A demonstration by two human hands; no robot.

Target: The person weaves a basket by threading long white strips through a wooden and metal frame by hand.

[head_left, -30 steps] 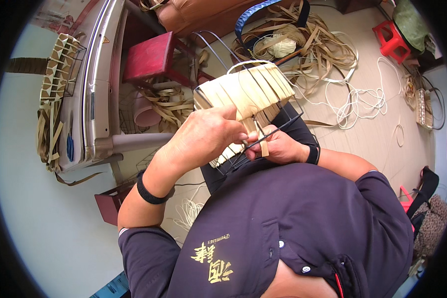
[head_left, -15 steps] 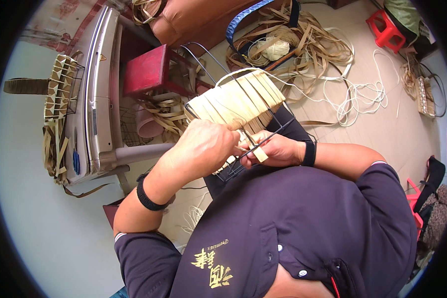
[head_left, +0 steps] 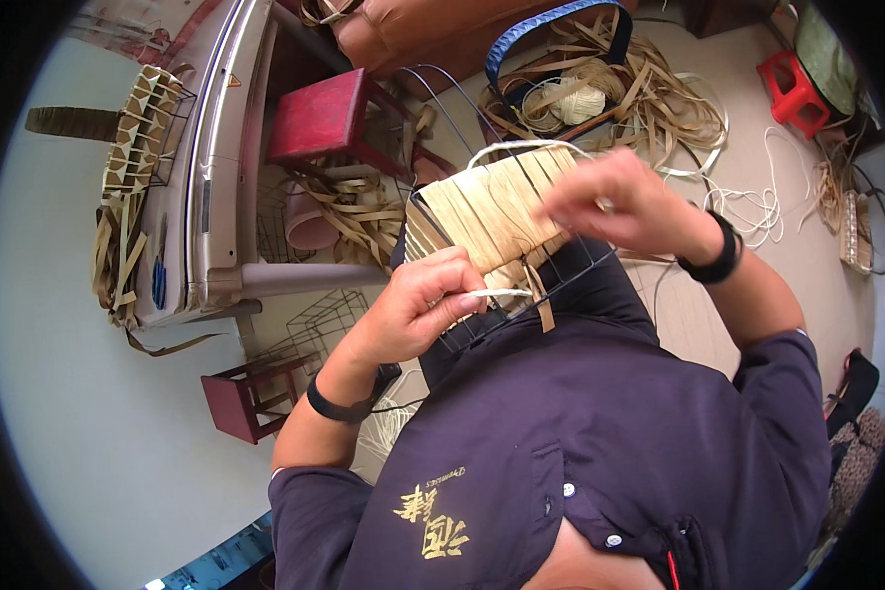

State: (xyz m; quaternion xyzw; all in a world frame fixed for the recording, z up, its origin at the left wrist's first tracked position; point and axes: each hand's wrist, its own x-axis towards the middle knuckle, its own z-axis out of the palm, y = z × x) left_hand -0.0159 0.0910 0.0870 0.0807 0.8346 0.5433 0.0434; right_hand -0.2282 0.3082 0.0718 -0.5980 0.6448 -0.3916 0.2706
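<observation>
Nearby, dark-red stool [head_left: 318, 116], strap heap [head_left: 654, 96]; left hand [head_left: 421, 303] pinching cord [head_left: 502, 292]; right hand [head_left: 627, 205] overlapping basket [head_left: 484, 208], grip unclear.

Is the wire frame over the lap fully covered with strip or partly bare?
Partly bare: tan strips wrap much of it; black wires show uncovered near the shirt.

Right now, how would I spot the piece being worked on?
Find the dark shirt, then look just above it to the lap. There sits a black wire frame wrapped in straw-coloured strips. Unlike the patterned woven piece at far left, its wrapping is wide, plain and pale.
</observation>
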